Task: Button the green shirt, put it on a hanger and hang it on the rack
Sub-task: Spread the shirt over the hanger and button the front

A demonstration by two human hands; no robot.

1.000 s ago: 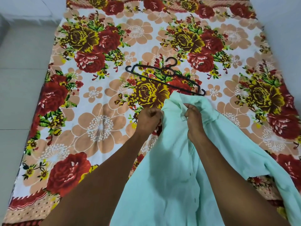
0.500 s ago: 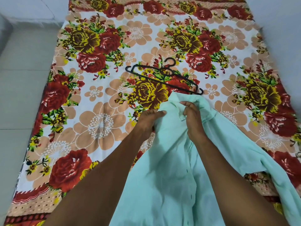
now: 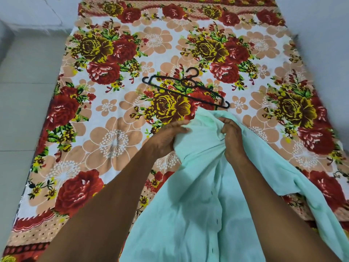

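Your left hand [image 3: 166, 135] grips the pale green shirt [image 3: 188, 214] at its upper left edge, fingers curled over a fold of cloth just below the collar area. Your right hand [image 3: 233, 138] is closed on the cloth opposite, thumb and fingers pinching a bunched bit of the front edge near the top; whether a button sits in that pinch you cannot tell from here, as the fabric hides it. The two hands are near each other but apart, with a slack span of shirt between them. The shirt lies on the floral bedsheet [image 3: 113, 140], its top end pointing away from you and its body running down toward the bottom edge of the view, between your forearms. One side of it spreads out to the right and trails off past your right arm. A line of small dark marks runs down the front placket [image 3: 214, 208] in the lower middle; the placket looks closed along that stretch, though the detail is too fine to be sure. The black hanger [image 3: 186, 90] lies flat on the sheet just beyond the shirt's top, hook pointing away, its right end close to the cloth but not covered. Pale floor tiles [image 3: 24, 95] show to the left of the sheet.
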